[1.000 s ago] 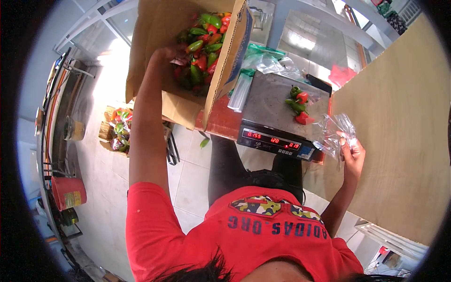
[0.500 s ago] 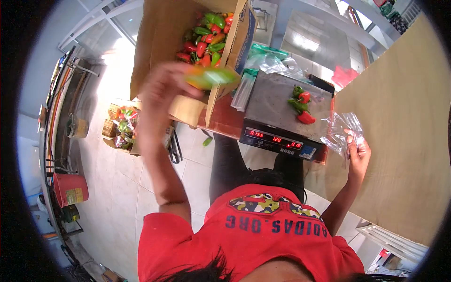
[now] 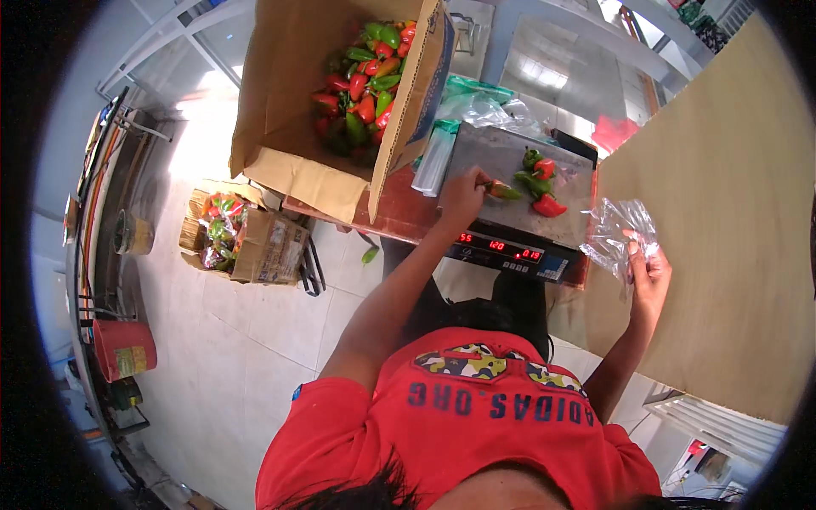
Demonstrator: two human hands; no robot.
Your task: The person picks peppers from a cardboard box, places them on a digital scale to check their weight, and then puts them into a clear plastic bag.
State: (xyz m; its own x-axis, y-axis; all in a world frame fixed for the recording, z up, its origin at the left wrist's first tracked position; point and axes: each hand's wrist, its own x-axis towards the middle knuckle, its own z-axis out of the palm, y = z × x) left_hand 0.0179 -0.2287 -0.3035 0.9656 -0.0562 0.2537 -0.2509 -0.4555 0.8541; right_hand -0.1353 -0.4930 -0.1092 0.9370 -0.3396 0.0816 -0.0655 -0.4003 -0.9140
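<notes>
My left hand [image 3: 463, 200] is closed on the stem end of a green-and-orange pepper [image 3: 505, 192], low over the plate of a digital scale [image 3: 480, 149]. Whether that pepper touches the plate I cannot tell. Several peppers lie in a row on the plate's right part, among them a red pepper [image 3: 548, 206] and a green pepper [image 3: 532, 181]. Off the scale's right side, my right hand [image 3: 648, 274] pinches a crumpled clear plastic bag [image 3: 625, 228]. An open cardboard box [image 3: 280, 93] to the left of the scale holds many red and green peppers [image 3: 367, 106].
Clear and green plastic bags [image 3: 480, 104] lie behind the scale on the red table [image 3: 395, 208]. A large wooden board [image 3: 722, 212] stands at right. On the floor are a smaller box [image 3: 272, 248] of bagged peppers, a fallen green pepper [image 3: 369, 254] and a red bucket [image 3: 126, 347].
My left hand has carried the pepper from beside the big box rightward to the scale plate. My right hand stays in place with the bag.
</notes>
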